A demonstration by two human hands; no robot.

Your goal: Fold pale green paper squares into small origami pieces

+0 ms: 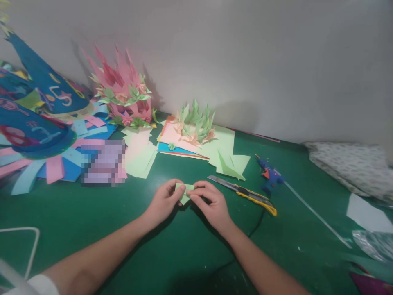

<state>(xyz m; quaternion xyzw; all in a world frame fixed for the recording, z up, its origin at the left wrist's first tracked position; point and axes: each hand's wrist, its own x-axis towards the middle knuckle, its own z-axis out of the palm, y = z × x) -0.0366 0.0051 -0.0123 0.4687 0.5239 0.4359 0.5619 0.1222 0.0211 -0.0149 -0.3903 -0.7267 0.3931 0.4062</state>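
Note:
Between both hands is a small folded piece of light green paper [185,199], held just above the green table. My left hand [167,198] pinches its left side, thumb on top. From the other side, my right hand [211,203] grips the right edge with thumb and fingertips. A yellow utility knife [245,193] with its blade out lies right of my right hand. Beyond the hands, a green paper crown with peach paper flowers [196,123] sits on stacked coloured paper [172,133]. A small green paper flower [171,146] rests on the stack's front.
A blue glue gun [272,174] with a long clear glue stick [316,213] lies to the right. At the left stand blue cone hats [50,78] and a pink paper crown [123,90]. A patterned cloth [346,168] lies far right, near plastic wrap [373,243].

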